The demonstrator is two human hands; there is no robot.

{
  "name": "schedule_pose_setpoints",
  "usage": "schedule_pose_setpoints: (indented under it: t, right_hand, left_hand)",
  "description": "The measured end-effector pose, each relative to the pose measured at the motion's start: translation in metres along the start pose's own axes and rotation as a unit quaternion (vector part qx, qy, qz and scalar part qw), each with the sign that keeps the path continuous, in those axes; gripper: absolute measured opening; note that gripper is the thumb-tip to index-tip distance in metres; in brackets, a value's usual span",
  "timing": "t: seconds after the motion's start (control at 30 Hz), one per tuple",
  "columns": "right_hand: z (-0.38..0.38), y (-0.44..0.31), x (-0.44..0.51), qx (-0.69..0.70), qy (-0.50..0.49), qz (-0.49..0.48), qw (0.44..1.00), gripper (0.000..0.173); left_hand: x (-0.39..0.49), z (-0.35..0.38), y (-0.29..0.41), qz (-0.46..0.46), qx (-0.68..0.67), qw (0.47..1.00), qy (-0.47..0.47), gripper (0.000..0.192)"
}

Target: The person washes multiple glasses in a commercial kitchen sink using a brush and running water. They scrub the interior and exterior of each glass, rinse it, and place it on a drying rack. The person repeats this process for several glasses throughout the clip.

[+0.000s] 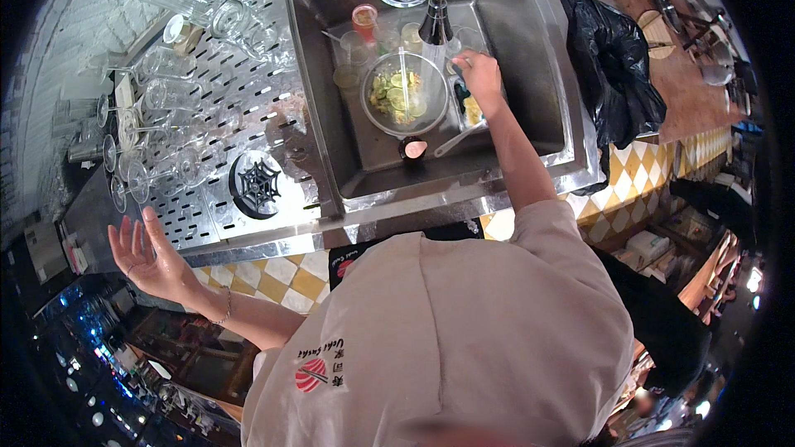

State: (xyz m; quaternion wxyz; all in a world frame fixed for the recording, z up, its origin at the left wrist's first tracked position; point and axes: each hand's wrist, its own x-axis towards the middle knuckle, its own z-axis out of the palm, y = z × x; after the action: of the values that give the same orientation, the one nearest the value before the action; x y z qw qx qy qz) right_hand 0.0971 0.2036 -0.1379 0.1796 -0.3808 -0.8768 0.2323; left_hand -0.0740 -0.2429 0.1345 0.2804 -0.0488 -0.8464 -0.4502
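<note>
My right hand [480, 79] is over the steel sink [515, 118], its fingers curled beside the running water. Whether something thin is pinched between its fingertips is not clear. Just left of it, a round strainer [371, 113] holds lime slices [397, 96] and pale scraps. A black tap sprayer [436, 23] pours water beside the strainer's right side. Below my right hand sit a small rectangular container with a yellow sponge [472, 110] and a pale handle [456, 141]. My left hand [149, 257], wet, fingers spread and empty, hovers by the drainboard's front left corner, near stemmed glasses [140, 180].
Several drinking glasses [354, 46] and a red cup [364, 22] stand behind the strainer. A small dark cup [412, 149] sits in front. The perforated drainboard [248, 112] bears upturned glassware and a black web-patterned piece [258, 185]. A black bag [612, 68] hangs at right.
</note>
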Motion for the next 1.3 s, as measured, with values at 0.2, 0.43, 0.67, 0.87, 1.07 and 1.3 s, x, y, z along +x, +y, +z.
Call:
schedule_pose_setpoints:
  t: [0.2, 0.43, 0.67, 0.87, 1.07, 1.3]
  right_hand:
    - [-0.031, -0.008, -0.02, 0.055, -0.024, -0.016, 0.998, 0.012]
    - [-0.027, -0.013, -0.021, 0.062, -0.166, -0.101, 0.979, 0.013]
    - [-0.022, -0.024, -0.008, 0.027, -0.255, -0.104, 0.961, 0.009]
    - [-0.029, -0.019, -0.01, 0.064, -0.232, -0.088, 0.967, 0.028]
    - [-0.022, 0.01, -0.035, 0.233, -0.118, 0.018, 0.965, 0.085]
    - [0.022, 0.007, -0.037, 0.167, -0.234, 0.024, 0.958, 0.043]
  left_hand:
    - [-0.004, 0.016, 0.025, 0.181, -0.063, 0.977, 0.09, 0.039]
    - [-0.087, 0.121, 0.03, 0.23, -0.171, 0.874, -0.393, 0.024]
    - [-0.196, 0.307, -0.002, 0.252, -0.176, 0.753, -0.582, 0.085]
    - [-0.221, 0.358, -0.002, 0.097, -0.242, 0.704, -0.661, 0.092]
    - [-0.226, 0.362, -0.001, 0.031, -0.233, 0.748, -0.621, 0.082]
    - [-0.229, 0.351, 0.001, -0.315, -0.368, 0.6, -0.637, 0.054]
